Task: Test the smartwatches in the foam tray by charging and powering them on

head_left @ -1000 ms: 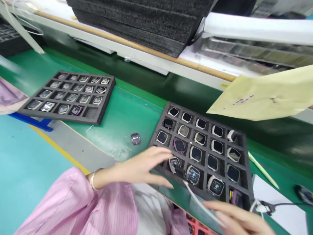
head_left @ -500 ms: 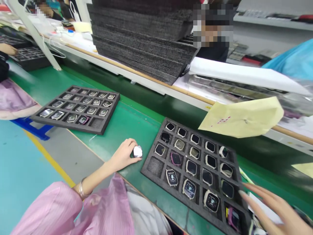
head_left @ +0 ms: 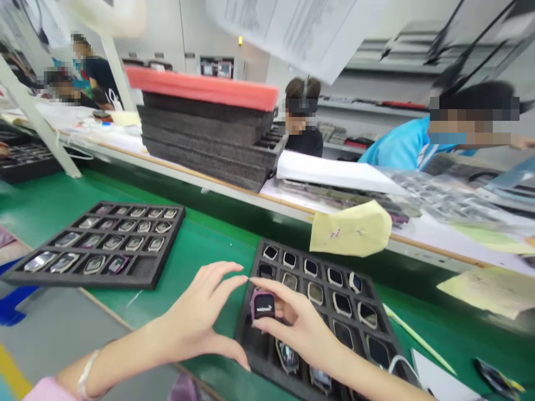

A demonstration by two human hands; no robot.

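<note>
Pinched between the thumb and fingers of my right hand (head_left: 307,328) is a purple-framed smartwatch (head_left: 264,305), its dark screen lit with small white text. It is held above the left side of a black foam tray (head_left: 256,341), where several more watches sit in square slots. My right forearm and hand hide part of that tray. Just to the left, my left hand (head_left: 200,317) is open over the green bench, thumb and fingers apart in a curve facing the watch. Nothing shows in it.
A second foam tray (head_left: 144,270) of watches lies to the left. Stacked foam trays (head_left: 204,128) under a red sheet (head_left: 200,89) stand on the shelf ahead. A yellow paper (head_left: 351,231) hangs from its edge. Co-workers (head_left: 303,133) are beyond.
My right hand has come from the right tray's far side to its left side and now holds the purple watch. My left hand no longer holds its silvery watch. The view has tilted up.
</note>
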